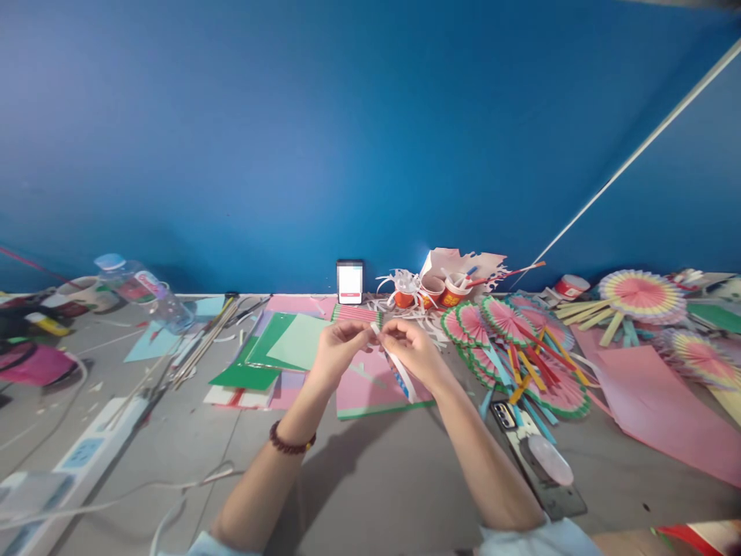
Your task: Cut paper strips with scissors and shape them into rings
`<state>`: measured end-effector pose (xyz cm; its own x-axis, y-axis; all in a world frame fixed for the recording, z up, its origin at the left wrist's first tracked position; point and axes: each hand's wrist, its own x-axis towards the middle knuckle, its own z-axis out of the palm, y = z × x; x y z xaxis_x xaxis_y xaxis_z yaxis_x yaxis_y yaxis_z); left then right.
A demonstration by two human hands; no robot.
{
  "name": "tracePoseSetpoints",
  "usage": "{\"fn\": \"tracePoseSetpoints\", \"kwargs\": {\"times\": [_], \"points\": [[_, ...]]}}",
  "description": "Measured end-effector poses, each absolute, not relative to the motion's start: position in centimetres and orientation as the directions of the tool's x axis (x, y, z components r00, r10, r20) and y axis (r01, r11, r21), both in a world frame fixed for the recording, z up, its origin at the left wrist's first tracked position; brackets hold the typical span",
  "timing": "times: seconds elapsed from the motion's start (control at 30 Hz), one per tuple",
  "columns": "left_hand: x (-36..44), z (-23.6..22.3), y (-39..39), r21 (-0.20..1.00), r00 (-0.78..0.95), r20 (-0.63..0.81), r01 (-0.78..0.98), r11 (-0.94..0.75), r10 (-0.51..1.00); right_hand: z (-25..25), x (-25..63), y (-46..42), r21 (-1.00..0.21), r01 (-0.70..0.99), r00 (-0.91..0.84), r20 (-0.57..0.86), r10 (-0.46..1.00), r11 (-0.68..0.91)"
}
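Note:
Fingertips of my left hand (341,349) and my right hand (417,357) nearly meet above the pink paper. Between them they pinch the top of a narrow white strip (400,372), which looks like tape. It hangs down below my right fingers, with blue showing along one side. Under it lies a pink sheet (359,394) with a green lower edge. A small pleated pink-striped paper (356,313) sits just behind my hands. To the left of my left hand are green sheets (235,376) and a pale green sheet (298,344).
A phone (350,282) stands against the blue wall. Paper fans (503,332) and another phone (538,463) lie at right. Cups (455,289) with pens stand behind. Left are wooden sticks (205,344), a bottle (142,289) and a power strip (86,455) with cables.

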<state>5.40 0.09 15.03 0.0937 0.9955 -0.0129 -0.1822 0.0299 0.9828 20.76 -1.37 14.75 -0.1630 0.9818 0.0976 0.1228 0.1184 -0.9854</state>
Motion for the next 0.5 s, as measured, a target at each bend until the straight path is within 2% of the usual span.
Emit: {"fn": "tracePoseSetpoints", "kwargs": {"times": [0.5], "points": [[5.40, 14.65, 0.18, 0.987, 0.123, 0.012, -0.163, 0.009, 0.992, 14.34, 20.90, -1.16, -0.979, 0.155, -0.157, 0.105, 0.982, 0.130]]}}
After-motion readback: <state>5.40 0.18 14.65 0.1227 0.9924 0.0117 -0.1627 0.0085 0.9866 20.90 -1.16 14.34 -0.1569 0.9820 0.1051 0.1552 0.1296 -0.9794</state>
